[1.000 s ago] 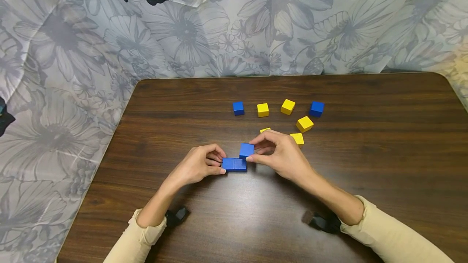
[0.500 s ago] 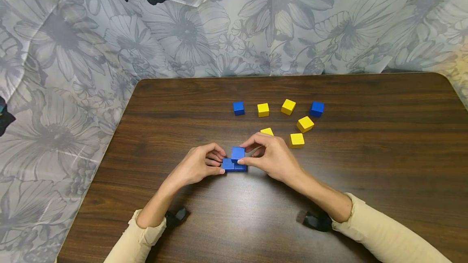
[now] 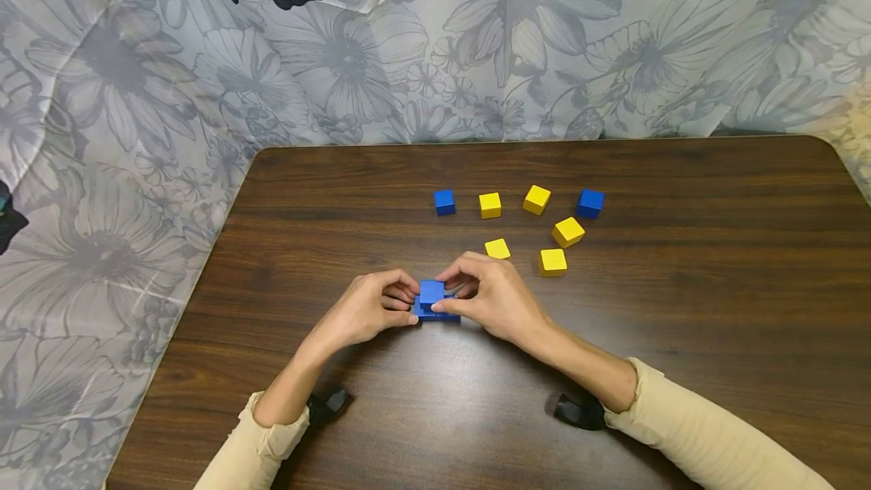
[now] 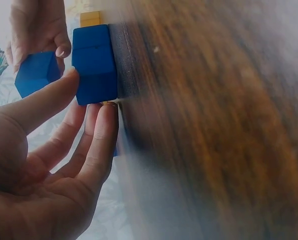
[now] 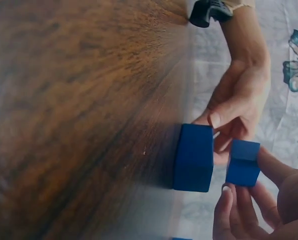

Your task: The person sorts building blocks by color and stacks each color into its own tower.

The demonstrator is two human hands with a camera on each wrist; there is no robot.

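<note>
Two blue blocks (image 3: 426,315) stand side by side on the wooden table, their faces touching. My left hand (image 3: 370,305) holds their left end, thumb at the near corner and fingers at the far one. Between the thumb and fingers of my right hand (image 3: 500,299) is another blue block (image 3: 432,293), pinched above the pair and overlapping it in the head view. The right wrist view shows a gap between this raised block (image 5: 244,165) and the pair (image 5: 194,159). In the left wrist view, my left thumb lies against a corner of the lower blocks (image 4: 94,67).
Farther back on the table (image 3: 714,263) lie several yellow blocks (image 3: 553,262), spread out singly. One blue block (image 3: 444,203) is at the back, another blue block (image 3: 590,203) to its right. A floral cloth (image 3: 408,59) hangs behind the table edge.
My right hand has carried its blue block leftward and slightly nearer, from over the pair's right end to over its middle-left. The left hand and the lower blocks have stayed in place.
</note>
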